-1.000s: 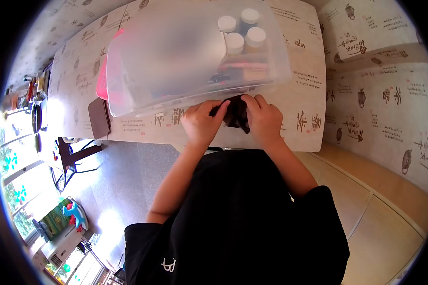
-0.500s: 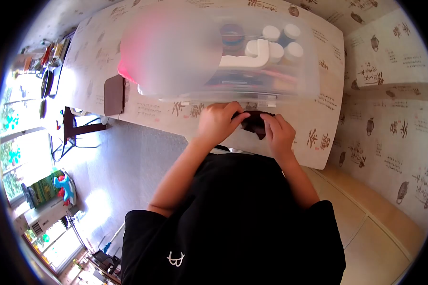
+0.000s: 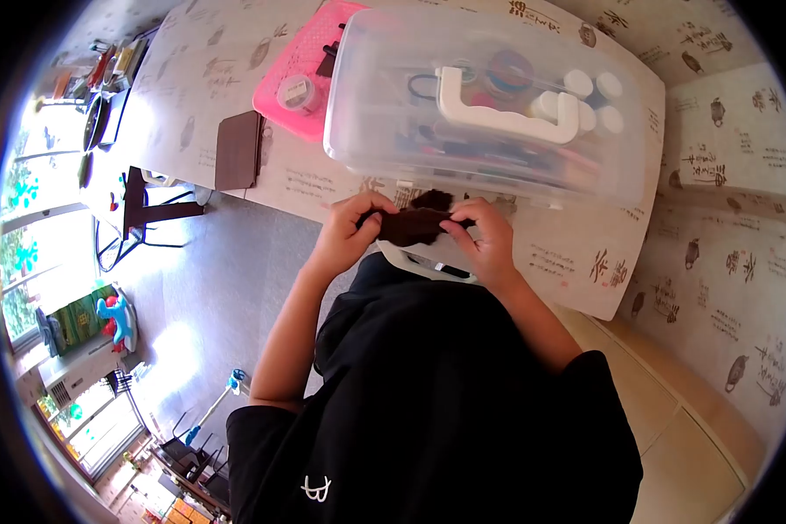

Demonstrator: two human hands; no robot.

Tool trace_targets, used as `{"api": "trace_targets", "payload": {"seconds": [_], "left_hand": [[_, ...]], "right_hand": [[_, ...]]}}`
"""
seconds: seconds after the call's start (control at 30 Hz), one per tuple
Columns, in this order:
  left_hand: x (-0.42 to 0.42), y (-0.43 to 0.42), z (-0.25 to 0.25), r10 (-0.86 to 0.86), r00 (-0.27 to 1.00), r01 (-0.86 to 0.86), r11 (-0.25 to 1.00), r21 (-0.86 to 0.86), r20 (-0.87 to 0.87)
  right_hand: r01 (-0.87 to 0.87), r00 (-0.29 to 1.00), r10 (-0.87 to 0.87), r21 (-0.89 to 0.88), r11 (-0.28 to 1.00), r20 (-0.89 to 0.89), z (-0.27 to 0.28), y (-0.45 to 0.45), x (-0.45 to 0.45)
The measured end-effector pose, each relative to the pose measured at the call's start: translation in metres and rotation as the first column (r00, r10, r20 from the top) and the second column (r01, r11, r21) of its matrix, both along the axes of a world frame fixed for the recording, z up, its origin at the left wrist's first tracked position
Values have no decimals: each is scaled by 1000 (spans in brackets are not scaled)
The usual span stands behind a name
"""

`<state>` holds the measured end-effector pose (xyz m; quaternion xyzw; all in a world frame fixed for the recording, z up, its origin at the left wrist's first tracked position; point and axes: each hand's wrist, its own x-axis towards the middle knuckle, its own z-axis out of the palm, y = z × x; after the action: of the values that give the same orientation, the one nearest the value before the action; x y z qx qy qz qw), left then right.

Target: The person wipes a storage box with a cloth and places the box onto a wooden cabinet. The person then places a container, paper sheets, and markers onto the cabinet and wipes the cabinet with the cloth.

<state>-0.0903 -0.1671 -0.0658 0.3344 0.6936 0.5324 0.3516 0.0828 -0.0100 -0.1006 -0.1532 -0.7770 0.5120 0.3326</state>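
At the near edge of the table (image 3: 555, 253), the left hand (image 3: 345, 236) and right hand (image 3: 489, 240) pinch a dark brown piece (image 3: 410, 228) between their fingers (image 3: 375, 201).

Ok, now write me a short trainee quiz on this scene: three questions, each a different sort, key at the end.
1. True or false: the left hand and right hand both grip the brown piece.
2. What colour is the handle on the clear box? A) pink B) white C) black
3. Fill in: left of the box, a round tub sits in a pink ____.

Key: 1. True. 2. B. 3. Basket.
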Motion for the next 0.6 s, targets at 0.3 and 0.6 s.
{"api": "trace_targets", "payload": {"seconds": [0.3,0.6], "left_hand": [[-26,3,-16,99,795,-10,989,150,-599],[-34,14,-42,280,757,-157,955,251,-591]], "right_hand": [[200,970,-242,453,869,35,4,-30,-52],[309,826,-551,722,619,118,3,-46,-73]]}}
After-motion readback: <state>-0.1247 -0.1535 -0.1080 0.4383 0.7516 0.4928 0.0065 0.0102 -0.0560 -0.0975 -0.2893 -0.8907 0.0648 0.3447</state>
